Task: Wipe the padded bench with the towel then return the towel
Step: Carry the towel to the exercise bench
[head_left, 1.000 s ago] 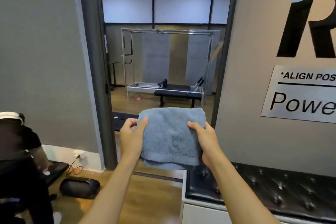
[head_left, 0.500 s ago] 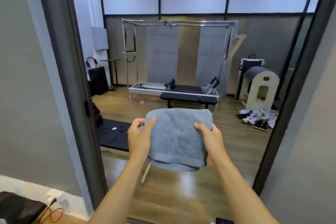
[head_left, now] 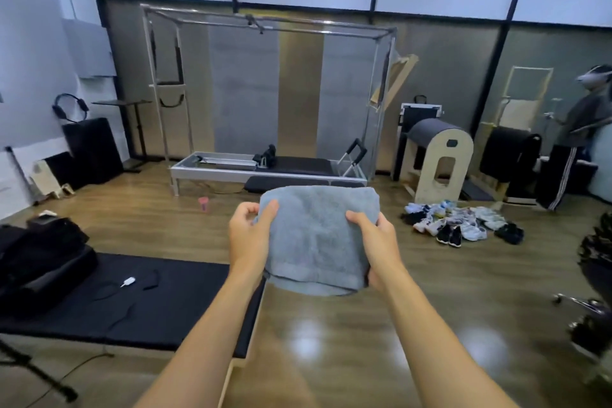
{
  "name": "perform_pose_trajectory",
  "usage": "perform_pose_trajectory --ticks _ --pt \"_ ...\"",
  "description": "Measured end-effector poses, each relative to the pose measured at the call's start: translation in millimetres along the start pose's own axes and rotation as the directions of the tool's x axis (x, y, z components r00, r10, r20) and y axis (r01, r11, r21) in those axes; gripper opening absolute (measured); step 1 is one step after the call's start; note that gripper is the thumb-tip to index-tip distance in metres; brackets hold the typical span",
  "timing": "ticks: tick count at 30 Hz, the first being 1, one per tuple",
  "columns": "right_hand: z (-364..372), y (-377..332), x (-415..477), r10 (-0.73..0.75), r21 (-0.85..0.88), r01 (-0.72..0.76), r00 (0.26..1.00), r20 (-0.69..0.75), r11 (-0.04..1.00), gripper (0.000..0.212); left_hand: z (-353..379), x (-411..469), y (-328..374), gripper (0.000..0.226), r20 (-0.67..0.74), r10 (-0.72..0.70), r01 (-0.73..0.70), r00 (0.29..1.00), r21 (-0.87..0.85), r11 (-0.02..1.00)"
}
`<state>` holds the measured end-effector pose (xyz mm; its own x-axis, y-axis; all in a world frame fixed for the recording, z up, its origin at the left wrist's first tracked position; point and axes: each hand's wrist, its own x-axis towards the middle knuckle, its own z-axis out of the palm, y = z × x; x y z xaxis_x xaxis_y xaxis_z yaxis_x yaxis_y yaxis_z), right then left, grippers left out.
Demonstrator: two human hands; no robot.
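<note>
A folded blue-grey towel (head_left: 318, 238) is held up in the air in front of the person, between both hands, above the wooden floor (head_left: 331, 341). The left hand (head_left: 248, 235) grips the towel's left edge: its thumb lies on the near face and its fingers curl around behind the cloth. The right hand (head_left: 377, 242) grips the right edge in the same way, thumb on the front and fingers wrapped under the lower corner. Both hands are closed on the towel and hold it roughly flat and facing the camera, with the hemmed lower edge sagging slightly between them. Both forearms are bare and stretch forward from the bottom of the view, nearly parallel.

A black padded surface (head_left: 165, 301) lies low to the left of the towel, its near right corner just below the left forearm. On it, further left of the towel, rest a black cable with a small white plug (head_left: 127, 281) and a heap of dark bags (head_left: 39, 258). Beyond the towel stands a metal-framed exercise machine (head_left: 265, 162). A pile of shoes (head_left: 463, 225) lies on the floor to the right of the towel.
</note>
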<state>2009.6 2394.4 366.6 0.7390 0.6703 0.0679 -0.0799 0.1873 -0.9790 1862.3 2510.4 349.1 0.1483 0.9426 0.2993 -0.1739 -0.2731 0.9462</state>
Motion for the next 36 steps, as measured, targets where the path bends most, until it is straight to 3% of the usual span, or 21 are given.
perform_pose_trajectory --ticks 11,21,26,36 --pt "91 70 406 0.06 0.02 -0.062 0.996 0.066 0.998 0.018 148 335 -142 0.037 -0.127 -0.019 0.029 0.992 0.074 0.997" --pt "167 129 707 0.104 -0.024 -0.102 0.991 0.085 0.994 0.02 258 609 -277 0.031 -0.129 -0.035 0.046 0.991 0.077 0.996" --pt "198 150 849 0.146 -0.039 -0.144 0.987 0.06 0.989 0.024 315 740 -342 0.033 -0.063 -0.053 0.059 0.997 0.09 0.994" --pt "267 213 1131 0.134 -0.151 -0.123 0.989 0.066 0.981 0.023 417 973 -500 0.02 -0.057 -0.263 0.269 0.963 0.155 0.951"
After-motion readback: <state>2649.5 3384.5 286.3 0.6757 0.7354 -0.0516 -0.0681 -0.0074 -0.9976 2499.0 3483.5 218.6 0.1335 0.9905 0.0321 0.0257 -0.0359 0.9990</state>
